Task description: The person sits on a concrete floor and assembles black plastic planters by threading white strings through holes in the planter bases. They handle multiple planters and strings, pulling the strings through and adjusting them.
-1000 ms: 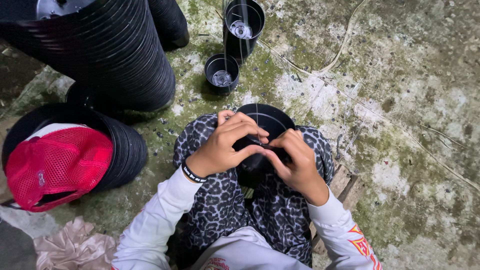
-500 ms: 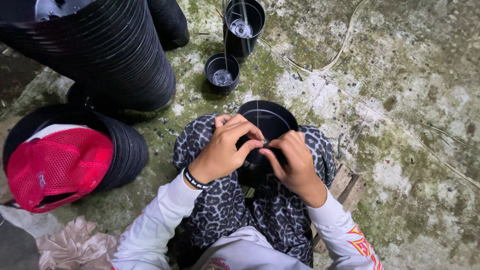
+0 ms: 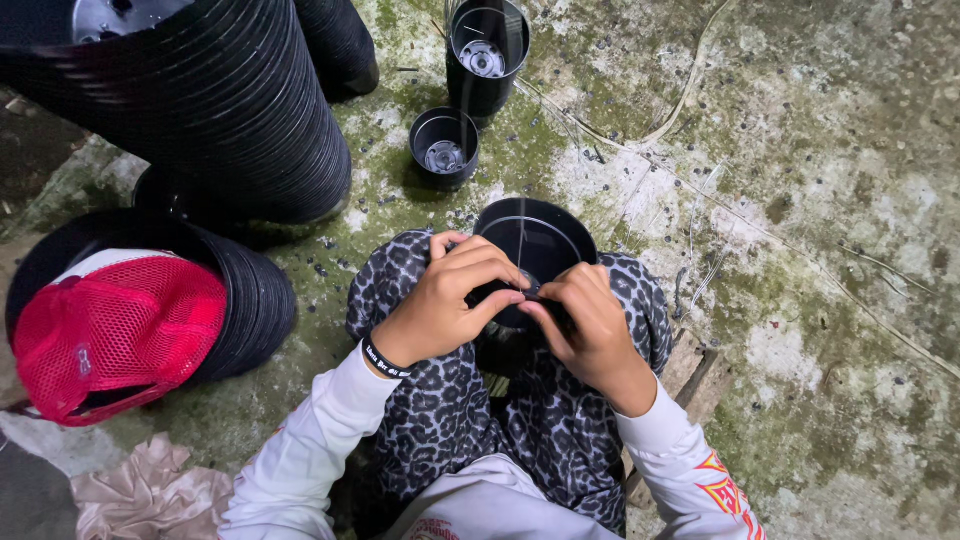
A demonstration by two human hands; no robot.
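At the centre of the frame, the black plastic pot (image 3: 535,240) rests on the lap. Left hand (image 3: 445,300) and right hand (image 3: 590,325) pinch its near rim, perhaps threading string. It looks light, thin and flexible; the rim is best to hold.

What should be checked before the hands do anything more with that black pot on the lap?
1. Left hand grips the black pot at its near rim: ok.
2. Right hand on the same rim, fingertips meeting the left's: ok.
3. Pot resting on the spotted cloth over the knees: ok.
4. Thin string running straight up from the pot: ok.
5. What the fingertips pinch: cannot tell.
6. Two small pots on the ground ahead, apart from the hands: ok.
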